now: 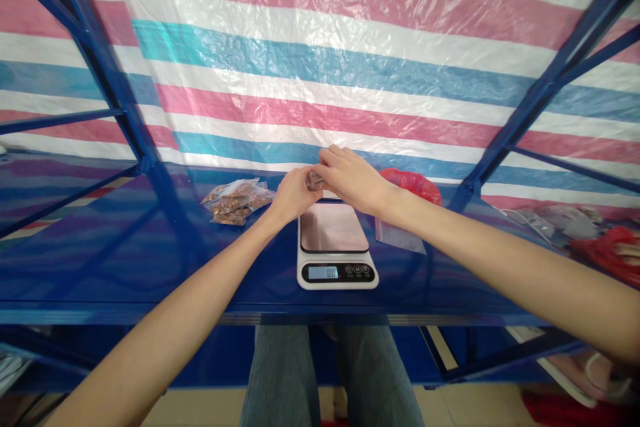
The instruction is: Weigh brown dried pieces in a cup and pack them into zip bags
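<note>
My left hand [295,193] and my right hand [347,173] meet just above the far edge of a white digital kitchen scale [310,260]. Between their closed fingers is a small clear plastic bag [315,180] with something brownish in it, mostly hidden by the fingers. The steel plate [334,227] of the scale is bare, and its display [323,273] reads 0.0. Left of the scale lies a pile of filled clear zip bags [235,201] with brown pieces inside. A flat clear zip bag [400,237] lies under my right forearm, beside a red plastic bag [413,185].
The blue metal shelf [125,267] ends in a front edge near my legs [285,373]. Blue posts [113,80] rise on both sides, and a striped plastic sheet [325,60] hangs behind. More red and clear bags [607,250] lie at the far right.
</note>
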The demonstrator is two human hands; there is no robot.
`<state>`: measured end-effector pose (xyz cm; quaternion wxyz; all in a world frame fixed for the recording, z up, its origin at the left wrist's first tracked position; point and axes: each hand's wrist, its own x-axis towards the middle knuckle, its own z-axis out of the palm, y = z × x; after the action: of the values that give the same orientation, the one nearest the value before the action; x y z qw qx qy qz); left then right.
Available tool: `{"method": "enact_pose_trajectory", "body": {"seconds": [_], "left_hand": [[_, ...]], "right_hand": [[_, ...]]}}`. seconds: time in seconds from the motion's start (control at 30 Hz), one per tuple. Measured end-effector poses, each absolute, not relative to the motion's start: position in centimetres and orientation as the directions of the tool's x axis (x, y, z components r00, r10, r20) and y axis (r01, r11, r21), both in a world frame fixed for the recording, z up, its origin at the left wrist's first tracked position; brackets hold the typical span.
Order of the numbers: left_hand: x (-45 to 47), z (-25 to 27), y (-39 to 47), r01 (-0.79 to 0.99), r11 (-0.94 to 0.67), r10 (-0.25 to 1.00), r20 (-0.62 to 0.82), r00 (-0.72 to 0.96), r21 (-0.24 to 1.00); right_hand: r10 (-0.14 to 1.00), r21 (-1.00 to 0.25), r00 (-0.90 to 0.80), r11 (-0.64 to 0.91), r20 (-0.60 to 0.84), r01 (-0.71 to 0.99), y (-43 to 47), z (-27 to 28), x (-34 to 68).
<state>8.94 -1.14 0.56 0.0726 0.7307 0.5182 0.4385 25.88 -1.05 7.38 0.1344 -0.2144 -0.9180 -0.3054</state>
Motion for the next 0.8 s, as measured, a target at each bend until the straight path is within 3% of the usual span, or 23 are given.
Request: {"method": "enact_pose_trajectory", "body": {"seconds": [0.2,0.33,0.43,0.53,0.63,0.7,0.8], "left_hand": [[8.8,0.9,-0.5,0.394,-0.491,0.849,0.528,0.017,0.777],[9.1,1.0,-0.8,0.237,-0.478,0.869,0.494,-0.012,0.846],[9.2,0.8,-1.1,0.158,-0.454,0.887,0.461,-0.008,0.877],[9.0,1.0,-1.5,-0.029,-0.415,0.909,0.416,0.032,0.909],[8.5,1.8,-2.1,-0.331,-0.331,0.907,0.395,0.149,0.884],[8.2,2.4,-2.5,-0.431,-0.277,0.882,0.405,0.240,0.859],[8.2,3.0,-3.0,-0.402,-0.236,0.845,0.391,0.364,0.885]], "right_hand": [[0.109,0.728,-0.950,0.618,0.293,0.295,-1.1,8.3,24.4],[0.071,0.673,-0.930,0.670,0.362,0.313,-0.2,8.7,24.9],[0.177,0.464,-0.832,0.760,0.526,0.455,0.7,8.4,26.1],[0.388,0.077,-0.631,0.811,0.672,0.580,1.4,7.1,28.2],[0.578,-0.263,-0.452,0.767,0.680,0.585,1.9,4.6,31.1],[0.640,-0.368,-0.419,0.739,0.643,0.564,2.4,2.9,33.0],[0.655,-0.382,-0.612,0.755,0.442,0.533,3.2,1.1,35.2]]}}
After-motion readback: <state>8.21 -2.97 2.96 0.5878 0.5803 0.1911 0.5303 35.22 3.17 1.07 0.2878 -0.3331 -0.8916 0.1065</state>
